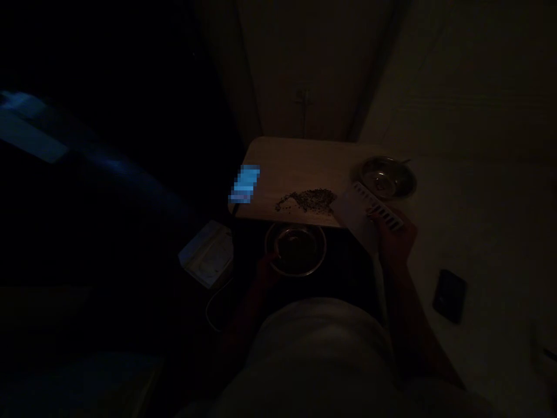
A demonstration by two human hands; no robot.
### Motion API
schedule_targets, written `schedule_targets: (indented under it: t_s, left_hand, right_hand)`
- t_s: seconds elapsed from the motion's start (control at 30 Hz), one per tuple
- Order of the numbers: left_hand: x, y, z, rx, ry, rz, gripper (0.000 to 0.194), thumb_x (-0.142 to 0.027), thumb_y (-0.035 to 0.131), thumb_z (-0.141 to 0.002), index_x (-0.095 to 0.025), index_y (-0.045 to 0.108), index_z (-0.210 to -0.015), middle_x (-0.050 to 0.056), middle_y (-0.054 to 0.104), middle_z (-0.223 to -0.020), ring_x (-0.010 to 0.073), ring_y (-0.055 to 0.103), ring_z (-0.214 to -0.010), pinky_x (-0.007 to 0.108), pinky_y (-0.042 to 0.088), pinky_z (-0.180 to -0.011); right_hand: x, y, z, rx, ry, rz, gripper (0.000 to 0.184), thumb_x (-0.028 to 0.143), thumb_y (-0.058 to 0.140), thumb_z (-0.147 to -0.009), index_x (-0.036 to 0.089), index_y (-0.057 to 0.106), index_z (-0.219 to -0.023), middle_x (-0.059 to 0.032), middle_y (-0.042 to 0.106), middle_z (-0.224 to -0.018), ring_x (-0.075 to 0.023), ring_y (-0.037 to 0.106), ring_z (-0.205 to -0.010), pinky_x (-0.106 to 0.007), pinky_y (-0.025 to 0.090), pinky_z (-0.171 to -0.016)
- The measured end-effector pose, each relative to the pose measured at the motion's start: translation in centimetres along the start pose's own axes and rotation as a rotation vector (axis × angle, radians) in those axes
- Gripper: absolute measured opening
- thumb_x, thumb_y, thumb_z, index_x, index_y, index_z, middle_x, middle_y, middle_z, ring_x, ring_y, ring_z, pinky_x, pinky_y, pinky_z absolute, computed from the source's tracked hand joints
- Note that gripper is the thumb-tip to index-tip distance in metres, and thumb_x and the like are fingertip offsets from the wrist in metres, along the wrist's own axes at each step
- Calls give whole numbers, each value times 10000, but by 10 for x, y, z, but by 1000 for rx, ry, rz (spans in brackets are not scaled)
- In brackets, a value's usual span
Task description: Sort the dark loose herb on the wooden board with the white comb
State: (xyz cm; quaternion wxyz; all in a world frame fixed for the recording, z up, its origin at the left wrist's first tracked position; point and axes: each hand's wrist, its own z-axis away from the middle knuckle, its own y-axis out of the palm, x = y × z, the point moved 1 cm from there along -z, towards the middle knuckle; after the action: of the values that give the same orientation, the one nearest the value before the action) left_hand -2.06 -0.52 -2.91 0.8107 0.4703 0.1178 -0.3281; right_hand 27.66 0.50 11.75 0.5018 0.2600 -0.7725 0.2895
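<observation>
The room is very dark. My left hand point(268, 265) grips the rim of a shiny round metal bowl point(322, 255), held just below the near edge of a small wooden table point(296, 157). What lies inside the bowl is too dark to make out. A scattered heap of small dark grains point(315, 199) lies on the tabletop above it. Closed around a white flat piece with a row of dark slots point(354, 212), my right hand point(398, 238) is at the table's right side. The piece's left corner is beside the grains.
A second metal bowl point(368, 188) stands at the table's right. Near the table's left edge glows a blurred bright screen point(245, 184). A dark phone-like object point(450, 296) lies on the pale surface at right. A whitish box-shaped object point(209, 255) and a cable point(209, 307) are lower left.
</observation>
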Motion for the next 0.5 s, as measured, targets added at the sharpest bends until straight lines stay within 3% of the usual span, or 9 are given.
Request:
schedule_targets:
  t_s: [0.17, 0.37, 0.5]
  left_hand:
    - [0, -2, -1, -107, -36, -58, 286, -172, 669, -644, -187, 730, -924, 68, 769, -934, 356, 577, -1221, 534, 362, -1119]
    - [-3, 9, 6, -75, -76, -27, 277, -153, 657, -652, -174, 728, -920, 77, 767, -927, 356, 576, -1220, 538, 363, -1119]
    - [-4, 14, 9, -109, -34, -23, 280, -131, 657, -646, -165, 732, -913, 79, 767, -938, 356, 589, -1202, 529, 362, -1121]
  right_hand:
    - [8, 19, 0, 72, -38, -8, 289, 356, 736, -729, 143, 740, -924, -65, 736, -818, -174, 654, -706, -303, 535, -653]
    - [20, 57, -10, 287, -128, 26, 289, 394, 683, -786, 181, 734, -976, -59, 746, -864, -194, 678, -736, -335, 552, -690]
    - [35, 85, -19, 386, -276, 51, 246, 364, 632, -841, 205, 735, -998, -62, 753, -938, -210, 691, -816, -354, 545, -780]
